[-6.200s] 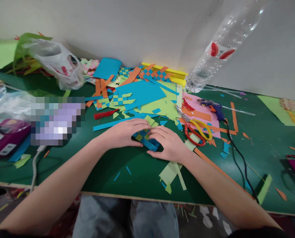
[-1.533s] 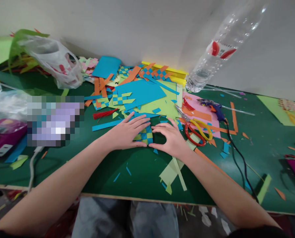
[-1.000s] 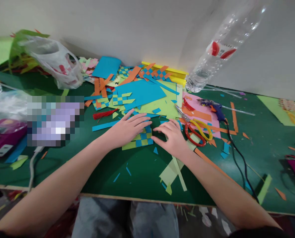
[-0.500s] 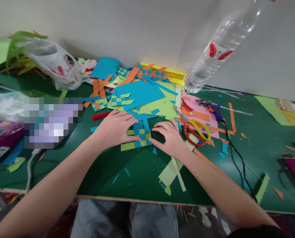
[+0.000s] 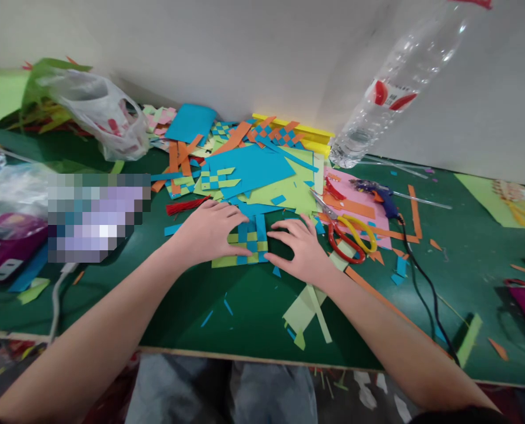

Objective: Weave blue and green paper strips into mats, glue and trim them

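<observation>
A small checkered weave of blue and lime-green paper strips (image 5: 252, 246) lies flat on the table in front of me. My left hand (image 5: 212, 232) rests over its left side, thumb and fingers spread, the thumb touching the strips and hiding part of them. At the right edge, my right hand (image 5: 300, 248) has its thumb tip against or very near the lower corner, fingers curved and apart. A red tassel (image 5: 185, 205) lies just beyond my left hand. Scissors with red and yellow handles (image 5: 355, 232) lie beside my right hand.
Blue and green paper sheets (image 5: 249, 168) and woven scraps pile against the wall. A clear bottle (image 5: 379, 100) stands at the back right. A blue glue gun (image 5: 386, 203) trails a black cord. Left are a plastic bag (image 5: 106, 118) and a pixelated, blurred-out item (image 5: 106, 224).
The lowest green strip has slid slightly left, and a blue strip now shows crossing it at the right edge. Both hands stay about the weave. The view has shifted a little.
</observation>
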Demonstrator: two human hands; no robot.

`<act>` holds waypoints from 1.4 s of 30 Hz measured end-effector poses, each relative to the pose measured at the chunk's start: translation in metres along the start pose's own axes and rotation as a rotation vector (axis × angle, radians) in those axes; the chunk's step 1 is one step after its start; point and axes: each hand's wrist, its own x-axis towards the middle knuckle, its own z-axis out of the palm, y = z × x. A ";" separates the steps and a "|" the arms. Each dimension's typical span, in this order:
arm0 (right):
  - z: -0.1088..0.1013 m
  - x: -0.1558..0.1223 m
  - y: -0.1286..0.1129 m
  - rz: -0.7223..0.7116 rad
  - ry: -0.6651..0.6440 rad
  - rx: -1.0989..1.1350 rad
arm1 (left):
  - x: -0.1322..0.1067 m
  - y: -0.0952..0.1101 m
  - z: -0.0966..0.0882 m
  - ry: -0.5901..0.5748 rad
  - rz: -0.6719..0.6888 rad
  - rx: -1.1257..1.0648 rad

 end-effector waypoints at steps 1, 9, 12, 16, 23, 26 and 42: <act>0.000 0.000 0.000 -0.005 -0.004 0.001 | 0.000 0.000 0.000 -0.003 0.000 0.004; -0.002 -0.001 -0.002 0.007 0.030 0.035 | 0.000 0.002 0.002 0.018 0.022 0.003; -0.002 0.000 -0.001 -0.008 0.031 0.052 | 0.001 0.003 -0.001 0.027 0.082 -0.013; 0.000 0.000 0.000 -0.040 0.025 0.062 | 0.002 0.007 -0.006 0.008 0.189 -0.033; 0.000 0.000 0.000 -0.041 0.003 0.080 | 0.001 0.007 -0.003 -0.033 0.328 -0.073; -0.001 0.000 -0.001 -0.041 0.002 0.094 | 0.001 0.007 -0.002 -0.063 0.314 -0.075; -0.004 0.002 0.000 0.006 0.189 -0.004 | 0.003 0.013 0.008 0.030 0.289 -0.004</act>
